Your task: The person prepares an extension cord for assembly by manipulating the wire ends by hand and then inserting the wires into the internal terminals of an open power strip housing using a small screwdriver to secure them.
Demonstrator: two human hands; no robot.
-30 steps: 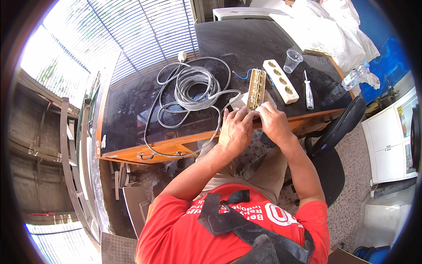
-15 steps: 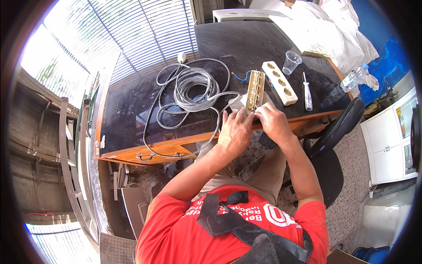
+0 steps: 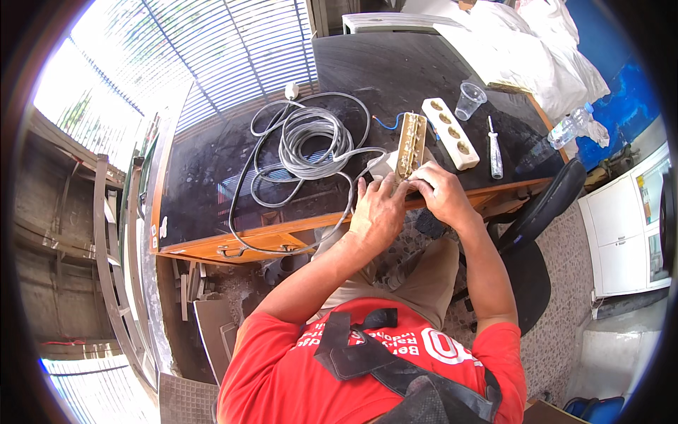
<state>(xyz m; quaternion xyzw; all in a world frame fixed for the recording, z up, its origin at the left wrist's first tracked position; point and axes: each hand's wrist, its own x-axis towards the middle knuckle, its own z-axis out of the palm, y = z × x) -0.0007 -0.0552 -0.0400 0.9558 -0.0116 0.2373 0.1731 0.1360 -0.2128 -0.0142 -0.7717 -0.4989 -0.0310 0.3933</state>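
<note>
An opened power strip shell (image 3: 409, 145), with brass contact strips inside, lies at the desk's near edge. At its near end, my left hand (image 3: 379, 212) and my right hand (image 3: 443, 194) meet with thumbs and fingertips pinched together. Whatever sits between the fingertips is too small and covered to make out. A grey cable (image 3: 311, 152) lies coiled to the left, and one end of it runs behind my left hand. Right of the shell is the white socket cover (image 3: 450, 134) with a row of round sockets. A short blue wire (image 3: 385, 126) sticks out beside the shell's far end.
On the dark desk (image 3: 374, 63) stand a clear plastic cup (image 3: 469, 100) and a screwdriver (image 3: 495, 152). A white plug (image 3: 292, 90) rests at the back. A water bottle (image 3: 571, 127) lies at the right edge, near white sacks (image 3: 544, 63). A black chair (image 3: 540, 205) stands at right.
My right hand has turned and shifted slightly to the right, its wrist lifted outward. My left hand stays nearly in place, fingertips still beside the right hand's.
</note>
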